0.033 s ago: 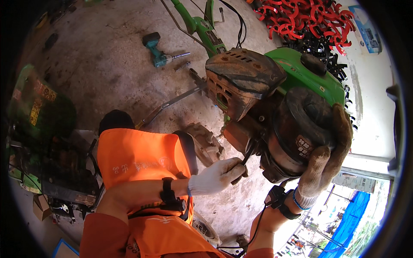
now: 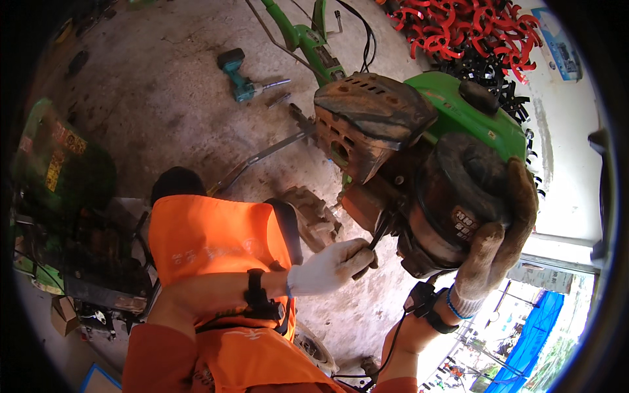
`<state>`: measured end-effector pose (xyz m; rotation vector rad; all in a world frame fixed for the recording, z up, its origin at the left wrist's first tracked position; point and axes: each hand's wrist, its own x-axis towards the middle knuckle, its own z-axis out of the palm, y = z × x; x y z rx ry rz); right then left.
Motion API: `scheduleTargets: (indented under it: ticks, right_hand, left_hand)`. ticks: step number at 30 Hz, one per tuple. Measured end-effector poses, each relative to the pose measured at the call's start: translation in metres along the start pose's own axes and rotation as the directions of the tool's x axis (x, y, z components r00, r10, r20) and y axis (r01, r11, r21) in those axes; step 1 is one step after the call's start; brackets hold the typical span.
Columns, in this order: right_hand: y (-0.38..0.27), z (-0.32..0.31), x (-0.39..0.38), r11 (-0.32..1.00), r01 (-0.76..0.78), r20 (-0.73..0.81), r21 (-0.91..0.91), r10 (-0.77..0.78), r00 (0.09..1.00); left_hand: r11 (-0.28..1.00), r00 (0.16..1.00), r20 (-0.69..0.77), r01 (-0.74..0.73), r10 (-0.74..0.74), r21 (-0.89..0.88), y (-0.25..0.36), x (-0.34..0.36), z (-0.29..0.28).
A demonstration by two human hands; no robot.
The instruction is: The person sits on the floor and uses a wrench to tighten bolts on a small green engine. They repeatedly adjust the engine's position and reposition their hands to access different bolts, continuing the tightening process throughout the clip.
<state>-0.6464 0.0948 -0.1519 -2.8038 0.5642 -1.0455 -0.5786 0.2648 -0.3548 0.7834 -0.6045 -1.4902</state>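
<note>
My left hand (image 2: 335,266), in a white work glove, is closed round a dark slim tool handle (image 2: 379,234). The tool's far end goes in among the engine parts below the rusty muffler cover (image 2: 377,114), so its tip is hidden. My right hand (image 2: 495,255), in a soiled glove, grips the side of the round black air filter housing (image 2: 436,213), thumb and fingers curved against it. This housing sits on a dirty engine beside a green fuel tank (image 2: 449,101) with a black cap (image 2: 478,98).
A teal cordless drill (image 2: 241,82) lies on the concrete floor (image 2: 164,98) at the back left. Red curved blades (image 2: 468,33) are piled at the back right. A green machine (image 2: 62,157) stands at the left. An orange apron (image 2: 219,229) covers my lap.
</note>
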Motion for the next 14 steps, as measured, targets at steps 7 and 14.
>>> scheduleTargets:
  ticks: [7,14]
  right_hand:
    - [0.003,-0.001,0.001,1.000,0.005,0.011,0.004,-0.005,1.000]
    - [0.002,-0.001,0.001,1.000,-0.013,0.020,0.011,0.013,1.000]
  left_hand:
    - [0.997,0.996,-0.045,0.076,-0.076,-0.008,0.001,0.006,0.008]
    - [0.914,0.957,0.287,0.158,-0.048,-0.373,0.005,0.022,0.043]
